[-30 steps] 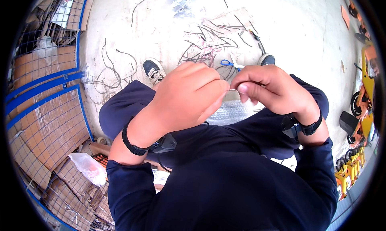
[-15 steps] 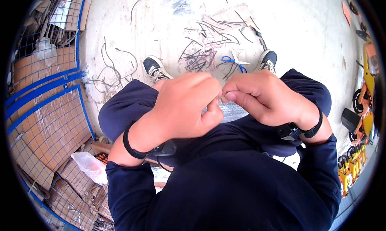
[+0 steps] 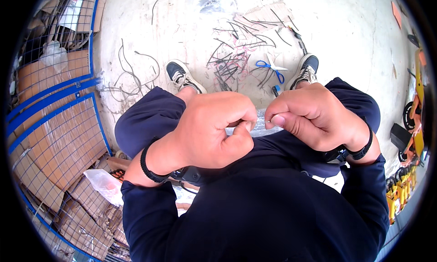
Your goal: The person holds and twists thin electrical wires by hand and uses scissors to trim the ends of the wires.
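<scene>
Above my lap, my left hand [image 3: 218, 127] is closed in a pinch, thumb against the curled fingers. Facing it, my right hand [image 3: 314, 118] pinches with thumb and forefinger. A very thin, light-coloured wire [image 3: 261, 121] spans the small gap between the two pinches; its ends are hidden in my fingers. On the floor beyond lie blue-handled scissors [image 3: 271, 67], spread apart. Left of them is a pile of cut black cable pieces [image 3: 227, 67] mixed with fine pink strands. A small blue and black object [image 3: 276, 90] shows just past my right hand.
A blue wire-mesh cage [image 3: 54, 86] holding cardboard stands along the left, with a clear plastic bag [image 3: 104, 185] beside it. Loose long cables [image 3: 129, 75] curl on the floor at left. Clear plastic [image 3: 214, 0] lies far ahead. Yellow wheeled frames [image 3: 412, 125] line the right.
My hands have drawn apart from nearly touching, and the thin wire now shows between them. The small blue and black object has come into sight. The whole view has shifted slightly.
</scene>
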Available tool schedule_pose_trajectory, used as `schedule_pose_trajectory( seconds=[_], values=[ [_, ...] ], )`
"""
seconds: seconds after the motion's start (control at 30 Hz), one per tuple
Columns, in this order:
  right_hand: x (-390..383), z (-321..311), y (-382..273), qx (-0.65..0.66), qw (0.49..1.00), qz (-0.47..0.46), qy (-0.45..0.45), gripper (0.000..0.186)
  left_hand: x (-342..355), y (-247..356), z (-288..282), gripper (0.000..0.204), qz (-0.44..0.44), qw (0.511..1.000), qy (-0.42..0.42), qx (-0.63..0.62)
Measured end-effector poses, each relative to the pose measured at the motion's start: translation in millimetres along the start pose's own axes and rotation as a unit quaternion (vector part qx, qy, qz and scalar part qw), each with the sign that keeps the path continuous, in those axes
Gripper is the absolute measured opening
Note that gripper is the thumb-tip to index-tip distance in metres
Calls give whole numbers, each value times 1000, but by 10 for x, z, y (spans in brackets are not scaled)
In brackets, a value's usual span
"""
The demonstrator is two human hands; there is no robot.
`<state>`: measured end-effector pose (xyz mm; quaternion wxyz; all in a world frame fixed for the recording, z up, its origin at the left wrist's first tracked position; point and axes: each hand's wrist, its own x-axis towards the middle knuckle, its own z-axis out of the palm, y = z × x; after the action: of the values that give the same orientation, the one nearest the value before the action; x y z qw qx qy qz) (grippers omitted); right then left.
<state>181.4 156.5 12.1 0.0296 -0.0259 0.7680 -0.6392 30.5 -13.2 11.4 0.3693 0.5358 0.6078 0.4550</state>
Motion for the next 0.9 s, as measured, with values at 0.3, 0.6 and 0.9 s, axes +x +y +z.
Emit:
schedule_pose_trajectory(
  seconds=[0.3, 0.6, 0.9],
  values=[
    [-68, -27, 26, -8, 999, 0, 43, 8, -45, 17, -86, 5, -107, 992, -31, -62],
    [-127, -119, 32, -28, 997, 27, 65, 8, -64, -18, -149, 6, -142, 987, -6, -70],
    [-250, -309, 173, 113, 972, 160, 130, 17, -24, -388, -313, 10, -180, 966, 183, 4]
  ],
)
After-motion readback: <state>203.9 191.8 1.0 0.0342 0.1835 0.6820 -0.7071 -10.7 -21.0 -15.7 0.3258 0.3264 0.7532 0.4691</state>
